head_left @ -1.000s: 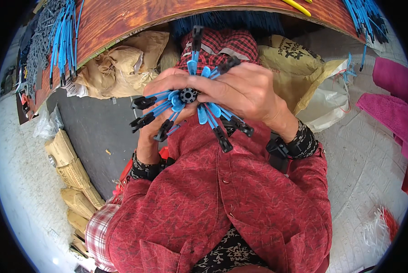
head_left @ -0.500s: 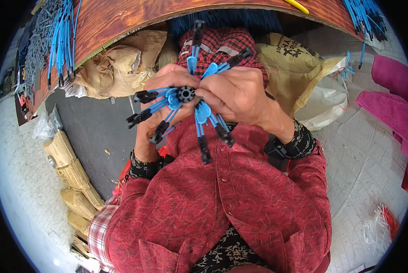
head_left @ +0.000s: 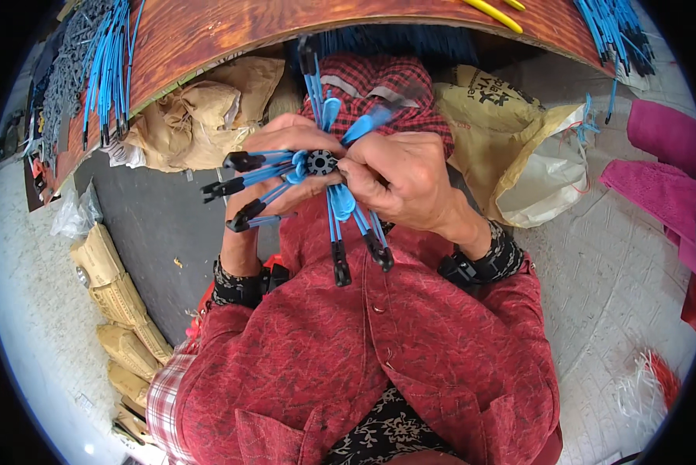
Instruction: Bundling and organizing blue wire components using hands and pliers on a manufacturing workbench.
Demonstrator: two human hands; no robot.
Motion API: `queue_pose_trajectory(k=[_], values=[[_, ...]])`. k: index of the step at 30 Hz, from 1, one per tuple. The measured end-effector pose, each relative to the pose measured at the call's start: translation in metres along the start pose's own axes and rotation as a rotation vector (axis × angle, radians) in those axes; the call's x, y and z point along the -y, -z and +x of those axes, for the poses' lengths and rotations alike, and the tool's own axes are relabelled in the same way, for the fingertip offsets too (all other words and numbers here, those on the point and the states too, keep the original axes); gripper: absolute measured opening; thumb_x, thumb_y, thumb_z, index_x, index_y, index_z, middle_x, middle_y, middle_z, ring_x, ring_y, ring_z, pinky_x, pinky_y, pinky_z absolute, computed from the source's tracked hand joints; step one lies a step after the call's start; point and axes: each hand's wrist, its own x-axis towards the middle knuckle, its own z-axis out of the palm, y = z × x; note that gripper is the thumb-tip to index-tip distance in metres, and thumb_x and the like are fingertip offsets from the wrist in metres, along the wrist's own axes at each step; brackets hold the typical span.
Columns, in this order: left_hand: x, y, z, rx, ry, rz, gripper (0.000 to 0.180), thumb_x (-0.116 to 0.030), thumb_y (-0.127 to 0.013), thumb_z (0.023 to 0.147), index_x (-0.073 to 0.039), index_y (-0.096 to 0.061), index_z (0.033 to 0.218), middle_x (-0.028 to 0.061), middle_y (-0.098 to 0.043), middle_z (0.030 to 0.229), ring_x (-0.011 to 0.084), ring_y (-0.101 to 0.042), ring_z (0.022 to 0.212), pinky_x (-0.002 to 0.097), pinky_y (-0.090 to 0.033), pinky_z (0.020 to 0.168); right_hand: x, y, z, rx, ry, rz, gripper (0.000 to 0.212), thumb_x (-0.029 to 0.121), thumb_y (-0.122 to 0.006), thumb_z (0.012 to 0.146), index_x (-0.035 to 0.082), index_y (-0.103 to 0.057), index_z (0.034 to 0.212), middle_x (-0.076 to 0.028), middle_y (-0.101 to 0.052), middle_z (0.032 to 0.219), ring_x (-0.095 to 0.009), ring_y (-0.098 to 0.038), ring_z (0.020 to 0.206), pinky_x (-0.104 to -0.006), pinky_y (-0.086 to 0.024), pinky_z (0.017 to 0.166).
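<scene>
A notched black round hub (head_left: 321, 163) faces up in front of my chest, with several blue ribs ending in black joints fanned out around it. My left hand (head_left: 274, 138) is closed around the hub from the left, and its fingertips are partly hidden behind the ribs. At the hub's right edge, my right hand (head_left: 414, 174) is curled with thumb and finger pinched together. A blurred blue rib (head_left: 369, 124) sticks out above the right hand's knuckles; the pinched part is hidden by the fingers.
A curved-looking wooden table edge (head_left: 208, 48) lies ahead, with bundles of blue ribs (head_left: 109, 77) at its left and a yellow-handled tool (head_left: 493, 15) on top. Paper sacks (head_left: 200, 108) and an open yellow sack (head_left: 511, 139) stand below. Purple cloths (head_left: 650, 194) lie right.
The right hand has shifted slightly left and down, and the rib beside it is now blurred by motion. Both hands still hold the piece; the ribs have turned a little.
</scene>
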Motion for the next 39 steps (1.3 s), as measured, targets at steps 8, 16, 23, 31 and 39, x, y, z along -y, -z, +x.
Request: queue_pose_trajectory(k=[8,16,23,31,39], values=[[0.007,-0.008,-0.007,-0.068,0.025,0.049,0.024,-0.003,-0.077,0.07,-0.004,-0.066,0.091,0.0094,-0.069,0.085,0.027,-0.065,0.08,0.0372,-0.052,0.074,0.005,-0.001,0.009,0.099,-0.557,0.547,0.013,0.007,-0.064,0.09,-0.001,-0.062,0.08,0.0,-0.052,0.054,-0.003,-0.048,0.051,-0.0244,-0.039,0.046],[0.011,-0.015,-0.01,-0.134,0.007,0.051,0.021,-0.001,-0.077,0.074,-0.006,-0.062,0.088,0.0091,-0.067,0.083,0.0273,-0.064,0.078,0.0369,-0.052,0.071,0.003,0.0,0.004,0.182,-0.688,0.651,0.019,0.016,-0.063,0.096,0.0,-0.061,0.085,0.004,-0.051,0.055,-0.002,-0.046,0.051,-0.0238,-0.036,0.046],[0.007,-0.02,-0.006,-0.199,0.028,0.068,0.021,0.006,-0.072,0.069,-0.007,-0.062,0.082,0.0082,-0.064,0.077,0.0261,-0.065,0.072,0.035,-0.053,0.065,0.003,0.003,0.012,0.248,-0.849,0.849,0.027,0.023,-0.064,0.099,0.004,-0.061,0.081,0.007,-0.047,0.061,-0.003,-0.043,0.055,-0.0233,-0.033,0.047],[0.006,-0.016,-0.009,-0.115,0.005,-0.02,0.019,0.001,-0.072,0.068,-0.01,-0.064,0.082,0.007,-0.066,0.079,0.0265,-0.064,0.075,0.0377,-0.052,0.069,-0.003,0.04,0.02,0.338,-0.613,0.5,0.022,0.019,-0.065,0.096,0.003,-0.066,0.081,0.001,-0.057,0.063,-0.006,-0.052,0.057,-0.0257,-0.041,0.051],[0.01,-0.015,-0.007,-0.136,0.001,-0.084,0.018,0.004,-0.071,0.07,-0.006,-0.063,0.084,0.0076,-0.064,0.081,0.0237,-0.063,0.077,0.0348,-0.05,0.071,-0.1,0.115,0.094,-0.044,-0.06,-0.613,0.057,0.027,-0.072,0.089,0.014,-0.049,0.14,-0.02,-0.053,0.133,-0.033,-0.053,0.122,-0.0449,-0.041,0.104]])
